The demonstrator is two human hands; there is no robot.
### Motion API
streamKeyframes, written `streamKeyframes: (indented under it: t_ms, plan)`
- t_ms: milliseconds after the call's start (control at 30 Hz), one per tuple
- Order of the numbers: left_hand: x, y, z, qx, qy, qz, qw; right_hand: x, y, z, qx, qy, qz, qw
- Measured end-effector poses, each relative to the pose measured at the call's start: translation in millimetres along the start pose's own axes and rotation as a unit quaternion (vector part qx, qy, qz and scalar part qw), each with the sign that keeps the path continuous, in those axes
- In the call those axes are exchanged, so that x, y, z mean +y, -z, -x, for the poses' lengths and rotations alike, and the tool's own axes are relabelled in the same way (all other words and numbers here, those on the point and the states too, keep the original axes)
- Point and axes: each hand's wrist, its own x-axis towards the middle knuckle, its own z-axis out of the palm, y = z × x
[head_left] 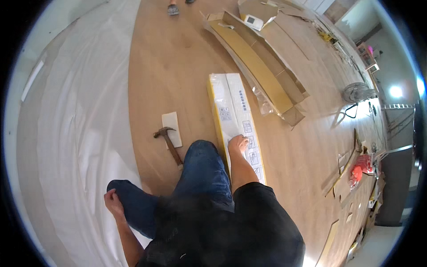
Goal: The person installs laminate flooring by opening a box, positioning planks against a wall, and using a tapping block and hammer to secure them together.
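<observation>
A long white box [229, 95] with yellow sides and printed blue pictures lies on the wood floor in front of me. My right hand [239, 143] is on its top, fingers curled in; whatever they may pinch there is too small to make out. My left hand [114, 204] rests loosely against the outside of my left knee, holding nothing, its fingers partly extended. To the left of the box, a claw hammer [171, 144] with a wooden handle lies with its head over a pale flat piece [178, 138].
Beyond the box lies an opened long cardboard carton [253, 58]. White sheeting [84, 133] spreads along the left. At right stand a round fan [359, 92] and a red bag [362, 167] among scraps. Another person's foot [173, 9] shows at the top.
</observation>
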Motion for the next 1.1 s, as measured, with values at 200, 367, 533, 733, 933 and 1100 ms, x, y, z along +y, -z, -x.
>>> streamKeyframes:
  t_ms: [200, 367, 533, 733, 933, 1100]
  plan:
    - [-2.1, -6.1, 5.2, 0.022, 0.021, 0.018, 0.999, 35.8, 13.4, -51.3, -0.022, -0.013, -0.084, 0.996]
    - [13.2, 0.2, -1.8, 0.015, -0.007, 0.027, 0.999, 19.1, 16.6, -39.7, -0.054, -0.037, -0.093, 0.994]
    - [18.0, -5.4, -11.6, -0.007, 0.002, -0.004, 1.000, 24.9, 23.2, -55.2, -0.124, -0.033, -0.083, 0.988]
    - [8.9, -6.7, -8.6, 0.009, 0.011, 0.028, 1.000, 35.4, 17.1, -61.1, -0.104, 0.051, -0.040, 0.992]
    - [1.8, -5.8, -9.1, 0.018, -0.035, 0.039, 0.998, 50.4, 9.0, -43.7, -0.069, 0.071, -0.149, 0.984]
    - [5.6, -8.8, -14.1, 0.001, -0.015, 0.006, 1.000, 53.2, 13.1, -63.2, -0.176, 0.109, -0.242, 0.948]
